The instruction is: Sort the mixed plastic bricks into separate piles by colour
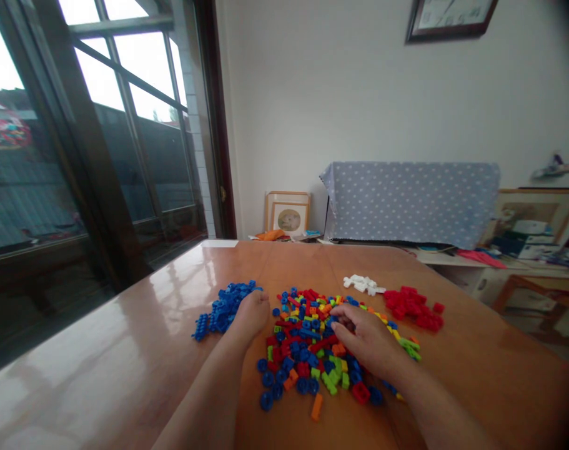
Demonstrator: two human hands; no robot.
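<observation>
My left hand [255, 311] is at the right edge of a pile of blue toy bricks [225, 306]. Its fingers are curled closed, and a bit of blue shows by the fingertips; what they hold, if anything, is hidden. Over a wide heap of mixed toy bricks [307, 334] in red, blue, green, orange and yellow is my right hand [366, 337]. Thumb and fingers there are bent but apart, with nothing plainly between them. Blue toy wheels [267, 379] lie along the heap's near left side, and an orange brick [316, 407] lies in front.
Beyond my right hand are a pile of red bricks [413, 306] and a small group of white bricks [361, 284]. All rest on a glossy wooden table [125, 362]. A cloth-covered object [410, 203] and a framed picture [288, 215] stand behind; glass doors [138, 137] are at left.
</observation>
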